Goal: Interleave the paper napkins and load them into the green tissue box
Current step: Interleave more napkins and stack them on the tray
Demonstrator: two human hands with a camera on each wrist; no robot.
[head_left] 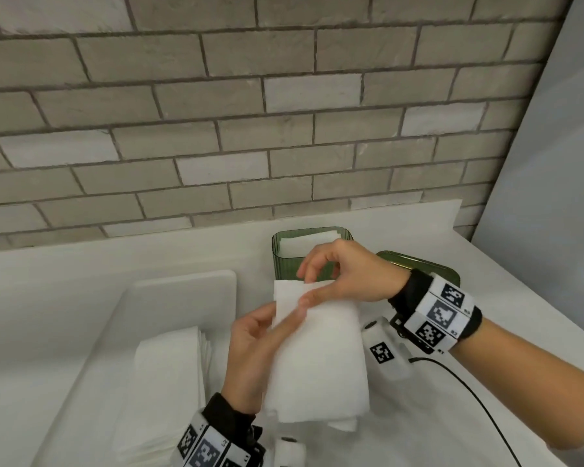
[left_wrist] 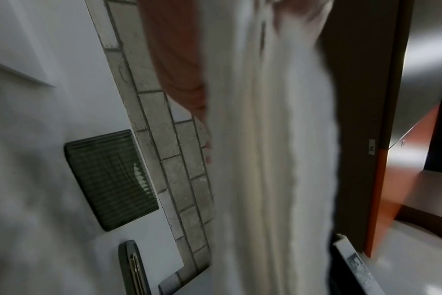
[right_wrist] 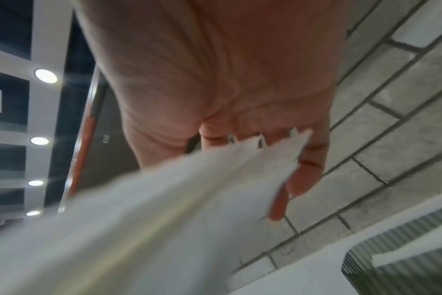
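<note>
Both hands hold a bundle of white paper napkins [head_left: 317, 358] above the white counter. My left hand [head_left: 253, 352] grips the bundle's left side from below. My right hand [head_left: 331, 274] pinches the top edge of the napkins, thumb in front and fingers behind. The left wrist view shows the napkin layers [left_wrist: 273, 159] edge-on; in the right wrist view the napkins [right_wrist: 164, 209] fan out under the fingers [right_wrist: 305, 171]. The green ribbed tissue box [head_left: 285, 261] stands just behind the hands, with white napkins inside. The box [left_wrist: 111, 179] also shows by the brick wall, and a corner of it [right_wrist: 404, 263] at lower right.
A stack of loose napkins [head_left: 169, 382] lies on a white board [head_left: 182, 291] to the left. The green lid [head_left: 418, 264] rests right of the box. A black cable [head_left: 466, 392] runs across the counter at right. A grey brick wall [head_left: 250, 112] backs the counter.
</note>
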